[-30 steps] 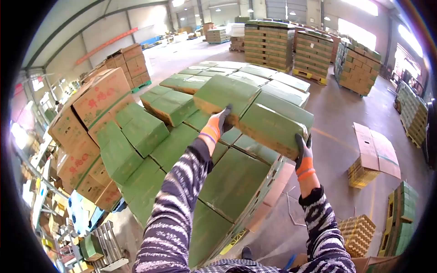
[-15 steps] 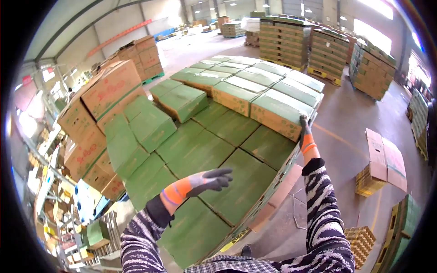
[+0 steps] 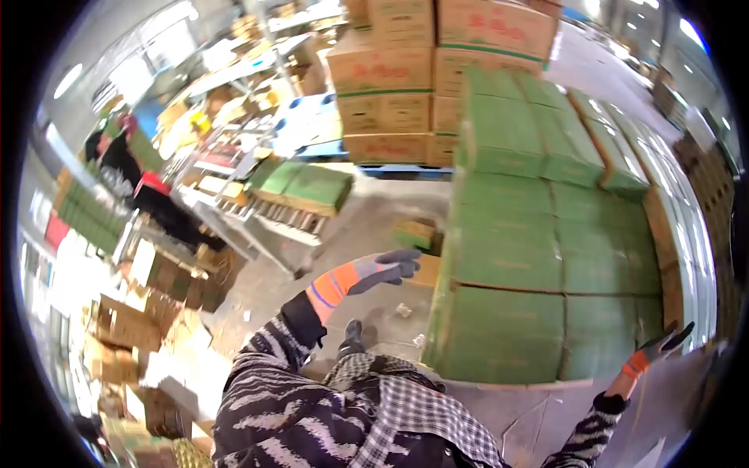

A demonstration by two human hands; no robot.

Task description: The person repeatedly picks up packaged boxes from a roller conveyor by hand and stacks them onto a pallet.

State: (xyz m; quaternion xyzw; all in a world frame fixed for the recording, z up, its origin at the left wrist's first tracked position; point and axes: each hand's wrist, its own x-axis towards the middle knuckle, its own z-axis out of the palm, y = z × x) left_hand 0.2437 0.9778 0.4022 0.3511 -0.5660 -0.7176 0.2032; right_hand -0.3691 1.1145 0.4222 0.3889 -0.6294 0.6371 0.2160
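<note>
Gloved fingers extended and released, a worker's left hand (image 3: pixel 381 271) hovers off the left edge of a stack of green cartons (image 3: pixel 507 331); the right hand (image 3: pixel 662 345), fingers open and empty, is by the stack's near right corner, contact unclear. Raised cartons (image 3: pixel 507 129) line its far and right edges. Beyond are a roller conveyor (image 3: pixel 290 221), brown boxes (image 3: pixel 382 115) and a person (image 3: pixel 125 168).

Bright light, warped edges on my feed
Windows (image 3: pixel 133 76) glare white, box tops (image 3: pixel 680 195) shine, slight blur softens detail.
</note>
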